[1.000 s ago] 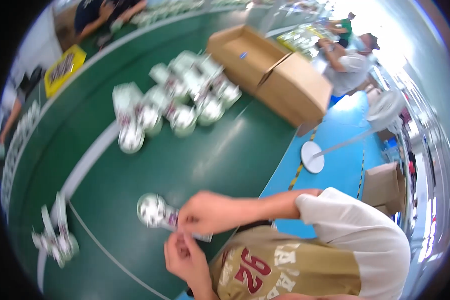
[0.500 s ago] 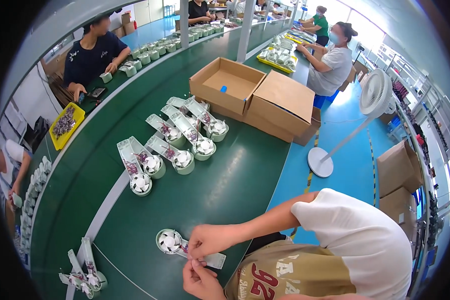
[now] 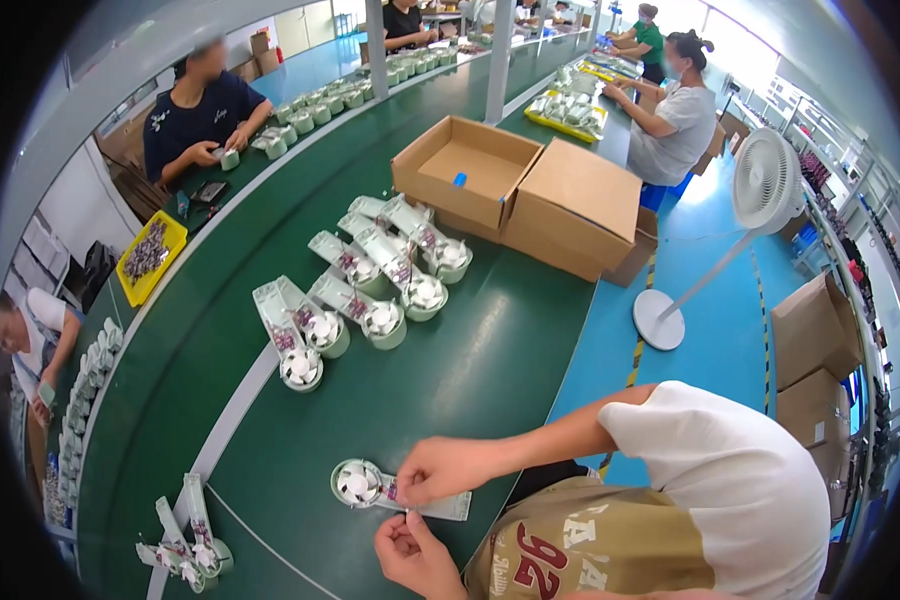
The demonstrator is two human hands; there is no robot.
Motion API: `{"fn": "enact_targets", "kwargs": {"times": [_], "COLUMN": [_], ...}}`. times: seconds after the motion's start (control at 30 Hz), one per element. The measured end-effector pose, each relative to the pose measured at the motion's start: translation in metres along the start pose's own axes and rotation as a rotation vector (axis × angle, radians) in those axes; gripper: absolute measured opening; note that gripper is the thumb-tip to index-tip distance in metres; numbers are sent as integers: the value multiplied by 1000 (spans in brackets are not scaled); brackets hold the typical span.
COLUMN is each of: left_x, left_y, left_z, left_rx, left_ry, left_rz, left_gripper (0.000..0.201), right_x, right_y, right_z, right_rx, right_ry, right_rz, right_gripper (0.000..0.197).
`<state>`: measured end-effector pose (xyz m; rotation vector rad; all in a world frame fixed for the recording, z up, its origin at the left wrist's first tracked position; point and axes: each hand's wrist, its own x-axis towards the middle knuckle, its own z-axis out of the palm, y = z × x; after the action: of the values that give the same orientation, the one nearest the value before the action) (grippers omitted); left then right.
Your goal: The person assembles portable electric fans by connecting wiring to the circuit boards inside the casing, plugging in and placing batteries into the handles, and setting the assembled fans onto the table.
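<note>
On the green bench right before me lies a half-built handheld fan (image 3: pixel 358 483), with white blades in a round pale-green rim. Its long open handle (image 3: pixel 452 506) points toward my body, and reddish wires show beside the blades. My right hand (image 3: pixel 438 470) is closed over the handle near these wires, fingertips pinched on something too small to make out. Just below, my left hand (image 3: pixel 412 555) has its thumb and forefinger pressed together close to the right fingertips, the other fingers curled. What it pinches cannot be made out.
Several similar fan halves (image 3: pixel 385 318) lie grouped farther up the bench, and a smaller cluster (image 3: pixel 195 550) sits at lower left. Open cardboard boxes (image 3: pixel 465 165) stand beyond. A yellow parts tray (image 3: pixel 152 255) is across the bench near a co-worker (image 3: pixel 200 115). A standing fan (image 3: pixel 767 180) is on the blue floor.
The whole view has shifted, so everything appears slightly farther right. My hands stay at the fan handle, with the right fingers nearer the wires. The co-worker across the bench has both hands at a pale-green part.
</note>
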<state>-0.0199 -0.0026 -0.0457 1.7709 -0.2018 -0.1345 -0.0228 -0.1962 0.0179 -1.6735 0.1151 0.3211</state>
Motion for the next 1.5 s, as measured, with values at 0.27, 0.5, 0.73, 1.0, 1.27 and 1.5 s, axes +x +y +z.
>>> {"fn": "enact_targets", "kwargs": {"times": [0.27,0.5,0.73,1.0,1.27,1.5], "left_x": [5,16,22,24,48,71], "left_y": [37,34,38,55,90,119], "left_z": [1,14,18,24,51,78], "left_rx": [-180,-248,-302,-375,-731,-1103], "left_ry": [-117,-291,-250,-188,-198,-110], "left_rz": [-270,-279,-227,-153,-188,-325], "left_gripper": [32,27,26,29,31,32], "right_x": [-18,-17,-15,-15,6,-2], "right_y": [21,25,22,11,6,-42], "right_z": [-2,6,7,23,0,-32], "right_rx": [-462,-449,-155,48,128,402], "right_ry": [433,362,335,459,676,675], "right_rz": [-241,-222,-132,-227,-484,-352], "right_gripper": [25,30,33,26,18,23]}}
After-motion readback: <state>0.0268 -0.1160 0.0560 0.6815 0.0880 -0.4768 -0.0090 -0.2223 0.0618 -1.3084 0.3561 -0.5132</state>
